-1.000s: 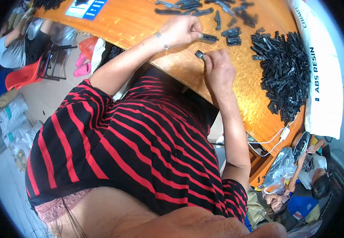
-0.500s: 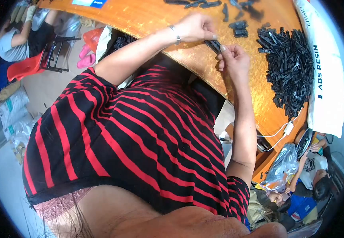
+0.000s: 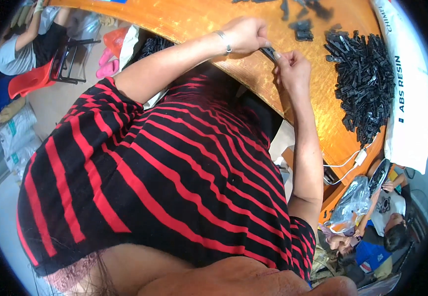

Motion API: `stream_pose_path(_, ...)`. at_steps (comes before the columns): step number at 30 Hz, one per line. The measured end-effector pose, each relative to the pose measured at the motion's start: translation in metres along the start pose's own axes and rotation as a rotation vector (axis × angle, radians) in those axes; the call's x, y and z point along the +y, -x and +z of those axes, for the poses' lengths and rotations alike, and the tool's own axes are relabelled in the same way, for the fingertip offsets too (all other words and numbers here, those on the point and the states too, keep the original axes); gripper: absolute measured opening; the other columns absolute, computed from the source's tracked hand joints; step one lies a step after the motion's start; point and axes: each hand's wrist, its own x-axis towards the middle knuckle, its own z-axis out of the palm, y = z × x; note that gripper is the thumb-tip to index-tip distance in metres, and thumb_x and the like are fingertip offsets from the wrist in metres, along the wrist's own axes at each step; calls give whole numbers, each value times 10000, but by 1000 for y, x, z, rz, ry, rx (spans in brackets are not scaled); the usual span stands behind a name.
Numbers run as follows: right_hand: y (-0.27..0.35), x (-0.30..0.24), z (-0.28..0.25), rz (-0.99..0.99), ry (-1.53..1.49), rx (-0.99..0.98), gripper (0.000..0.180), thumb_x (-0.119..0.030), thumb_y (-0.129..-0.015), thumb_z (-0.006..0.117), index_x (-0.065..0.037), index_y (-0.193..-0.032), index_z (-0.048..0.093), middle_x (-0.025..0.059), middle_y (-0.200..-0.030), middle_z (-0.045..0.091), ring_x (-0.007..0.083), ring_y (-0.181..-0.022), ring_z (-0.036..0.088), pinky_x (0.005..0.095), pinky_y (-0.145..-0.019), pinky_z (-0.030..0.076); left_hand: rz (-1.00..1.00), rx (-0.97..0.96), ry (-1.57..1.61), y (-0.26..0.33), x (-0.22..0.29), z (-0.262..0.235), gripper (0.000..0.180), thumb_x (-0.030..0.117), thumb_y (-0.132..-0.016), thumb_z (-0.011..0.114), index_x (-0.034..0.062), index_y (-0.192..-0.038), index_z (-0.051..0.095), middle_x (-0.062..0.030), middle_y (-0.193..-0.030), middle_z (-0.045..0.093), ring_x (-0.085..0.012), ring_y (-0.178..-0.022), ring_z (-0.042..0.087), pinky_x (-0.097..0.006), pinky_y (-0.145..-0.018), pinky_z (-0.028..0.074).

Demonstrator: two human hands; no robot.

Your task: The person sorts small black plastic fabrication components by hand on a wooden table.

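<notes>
Fingers of the left hand [image 3: 246, 34] and the right hand [image 3: 291, 69] pinch together on one small black plastic clip [image 3: 269, 52], held just above the glossy orange wooden desk [image 3: 194, 22] near its curved front edge. Bare desk lies left of the hands. To the right sits a jagged heap of black plastic clips [image 3: 364, 89], touching a white rectangular sack with dark lettering [image 3: 406, 98] at the desk's far edge.
</notes>
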Motion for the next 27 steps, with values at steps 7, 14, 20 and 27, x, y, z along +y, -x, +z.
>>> stream_pose_path(7,-7,16,3,-170,347,160,273,-199,-872,774,-7,-762,614,112,-614,637,210,-550,636,385,-546,499,39,52,-158,6,9,2,213,232,-864,738,64,-851,609,-116,-771,658,-328,-738,643,-438,-685,502)
stream_pose_path(14,10,15,2,-176,105,86,207,-145,-910,736,-19,-804,611,71,-605,630,150,-522,607,313,-512,475,104,-30,26,15,-1,-8,227,225,-896,754,29,-943,649,-72,-852,683,-148,-811,642,-319,-754,520)
stream_pose_path(20,40,4,6,-377,80,105,191,-141,-925,734,-18,-843,614,29,-619,615,95,-553,569,282,-513,455,76,-316,363,37,-1,-23,224,238,-975,685,15,-978,663,-9,-833,659,-93,-776,603,-273,-729,503)
stream_pose_path(27,-4,11,-41,-408,261,202,167,-216,-948,693,-57,-997,686,86,-759,664,208,-658,642,370,-629,521,-78,-395,165,123,-53,-174,249,269,-977,663,41,-928,574,50,-782,475,-75,-692,435,-241,-619,385)
